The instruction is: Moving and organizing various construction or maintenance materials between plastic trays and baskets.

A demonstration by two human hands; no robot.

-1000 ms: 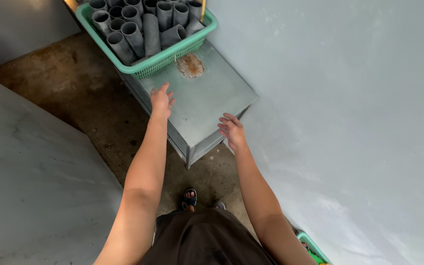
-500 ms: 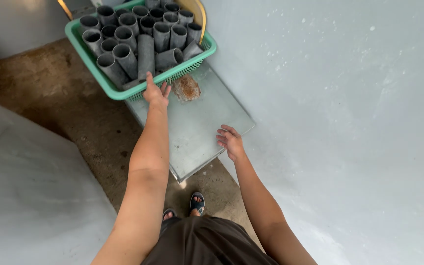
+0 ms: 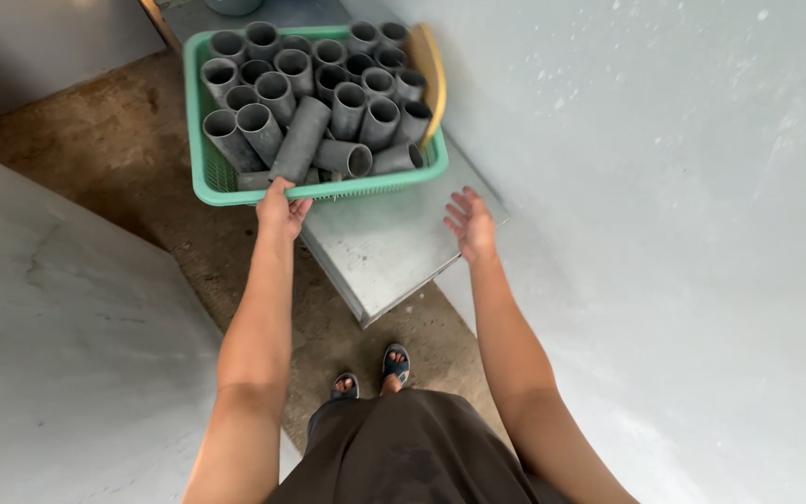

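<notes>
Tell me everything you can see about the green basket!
The green basket is a rectangular plastic crate with slotted mesh walls and a smooth rim. It sits on a grey metal stand, overhanging its edge, and is packed with short grey pipe pieces, most standing on end, a few lying across. A yellowish curved strip leans at its far side. The left hand grips its near rim; the right hand hovers open, apart from it.

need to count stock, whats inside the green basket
The green basket is packed with grey pipe pieces, most upright, a few lying across. Its floor and any lower layer are covered.
</notes>
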